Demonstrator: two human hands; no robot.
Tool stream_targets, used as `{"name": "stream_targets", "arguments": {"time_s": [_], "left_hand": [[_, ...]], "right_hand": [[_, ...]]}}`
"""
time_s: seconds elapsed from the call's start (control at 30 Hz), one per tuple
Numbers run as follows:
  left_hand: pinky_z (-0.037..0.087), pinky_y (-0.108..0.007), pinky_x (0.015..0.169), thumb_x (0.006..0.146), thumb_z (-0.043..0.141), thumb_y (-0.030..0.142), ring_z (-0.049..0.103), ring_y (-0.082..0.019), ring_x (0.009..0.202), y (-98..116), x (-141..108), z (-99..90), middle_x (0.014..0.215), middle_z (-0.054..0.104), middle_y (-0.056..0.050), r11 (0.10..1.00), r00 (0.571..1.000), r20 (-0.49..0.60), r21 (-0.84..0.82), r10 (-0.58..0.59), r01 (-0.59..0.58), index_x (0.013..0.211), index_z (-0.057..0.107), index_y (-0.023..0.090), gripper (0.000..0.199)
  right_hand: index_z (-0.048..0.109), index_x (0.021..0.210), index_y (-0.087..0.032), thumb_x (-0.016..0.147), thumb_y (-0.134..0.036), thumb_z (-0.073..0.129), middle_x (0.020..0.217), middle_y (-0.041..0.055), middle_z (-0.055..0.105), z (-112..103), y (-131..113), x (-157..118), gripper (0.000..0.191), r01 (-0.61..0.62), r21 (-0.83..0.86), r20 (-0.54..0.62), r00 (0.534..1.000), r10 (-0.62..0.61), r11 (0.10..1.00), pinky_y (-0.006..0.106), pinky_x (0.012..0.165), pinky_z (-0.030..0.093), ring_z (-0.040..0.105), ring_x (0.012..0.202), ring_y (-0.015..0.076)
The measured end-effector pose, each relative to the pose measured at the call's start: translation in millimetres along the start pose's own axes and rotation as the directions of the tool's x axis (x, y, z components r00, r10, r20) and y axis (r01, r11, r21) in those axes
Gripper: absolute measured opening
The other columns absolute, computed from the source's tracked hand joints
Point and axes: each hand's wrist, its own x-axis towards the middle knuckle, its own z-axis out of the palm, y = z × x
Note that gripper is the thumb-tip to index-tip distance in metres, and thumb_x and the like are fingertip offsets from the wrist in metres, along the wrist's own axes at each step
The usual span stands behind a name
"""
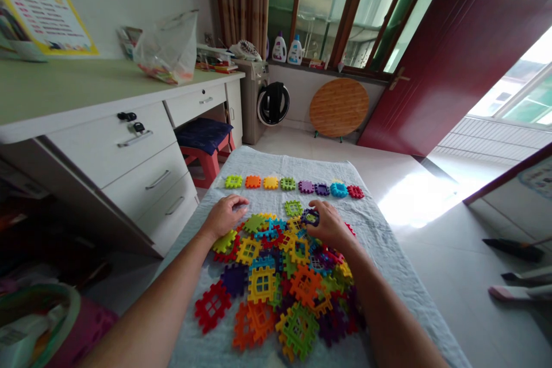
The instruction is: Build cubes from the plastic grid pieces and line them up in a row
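Note:
My right hand (328, 223) pinches a dark purple square building block (310, 217) at the upper right of a heap of notched plastic blocks. My left hand (225, 217) rests at the heap's upper left edge, fingers loosely stretched and holding nothing, beside a yellow-green block (225, 241). A single lime green block (294, 208) lies between the two hands. Beyond them runs a row of several blocks, from a lime one (233, 182) at the left, past a purple one (306, 187), to a red one (356, 191) at the right.
A light blue cloth (181, 293) covers the table under the blocks. To the left stand a white desk (142, 167) and a red stool (210, 164) with a dark cushion. A washing machine (254, 100) and a round wooden tabletop (339, 106) are at the back.

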Motion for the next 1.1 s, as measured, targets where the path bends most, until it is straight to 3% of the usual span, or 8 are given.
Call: {"name": "stream_targets", "arguments": {"time_s": [0.13, 0.37, 0.67, 0.9, 1.1], "left_hand": [[0.049, -0.033, 0.087, 0.075, 0.055, 0.029, 0.063, -0.020, 0.089, -0.1, -0.2, 0.1, 0.094, 0.067, -0.005, 1.000, 1.000, 0.002, 0.006, -0.006, 0.006, 0.090, 0.067, 0.019, 0.022], [0.049, -0.033, 0.085, 0.075, 0.054, 0.030, 0.062, -0.021, 0.089, 0.8, 0.1, -0.9, 0.094, 0.068, -0.005, 1.000, 1.000, 0.004, 0.026, 0.002, -0.002, 0.090, 0.067, 0.019, 0.022], [0.049, -0.034, 0.086, 0.075, 0.055, 0.029, 0.061, -0.021, 0.089, 0.5, -0.3, -1.0, 0.093, 0.067, -0.005, 0.999, 1.000, 0.002, 0.037, 0.001, -0.001, 0.090, 0.067, 0.020, 0.021], [0.049, -0.034, 0.086, 0.074, 0.056, 0.030, 0.062, -0.021, 0.090, 0.7, -0.4, -0.7, 0.094, 0.068, -0.005, 1.000, 1.000, -0.009, 0.028, -0.005, 0.005, 0.089, 0.067, 0.020, 0.021], [0.047, -0.035, 0.088, 0.075, 0.056, 0.030, 0.061, -0.022, 0.091, 0.3, -0.5, -1.0, 0.095, 0.068, -0.005, 0.998, 1.000, -0.004, 0.055, 0.006, -0.006, 0.089, 0.068, 0.020, 0.020]], "right_hand": [[0.054, 0.116, -0.017, 0.066, -0.024, 0.062, 0.105, 0.0100, 0.061, -16.9, 21.4, 16.7, 0.051, -0.030, -0.029, -0.111, 0.994, 0.027, 0.999, 0.035, 0.085, 0.040, 0.055, 0.096, 0.0243], [0.057, 0.116, -0.016, 0.065, -0.020, 0.066, 0.112, 0.0113, 0.063, -11.6, 59.7, 32.6, 0.052, -0.040, -0.164, 0.091, 0.994, 0.055, 0.986, 0.036, 0.084, 0.039, 0.055, 0.102, 0.0281], [0.055, 0.120, -0.016, 0.066, -0.019, 0.066, 0.110, 0.0096, 0.065, -10.1, 57.1, 34.6, 0.056, 0.029, -0.104, 0.090, 0.996, -0.019, 0.994, 0.034, 0.088, 0.040, 0.058, 0.101, 0.0252], [0.054, 0.119, -0.017, 0.064, -0.017, 0.064, 0.110, 0.0102, 0.063, -3.7, 55.9, 35.4, 0.056, 0.068, -0.164, 0.097, 0.994, -0.053, 0.984, 0.032, 0.084, 0.039, 0.056, 0.098, 0.0245], [0.050, 0.124, -0.018, 0.064, -0.019, 0.061, 0.115, 0.0113, 0.060, -25.2, 58.0, 63.3, 0.061, 0.039, -0.239, -0.016, 0.999, -0.045, 0.970, 0.037, 0.084, 0.035, 0.051, 0.103, 0.0286]]}}
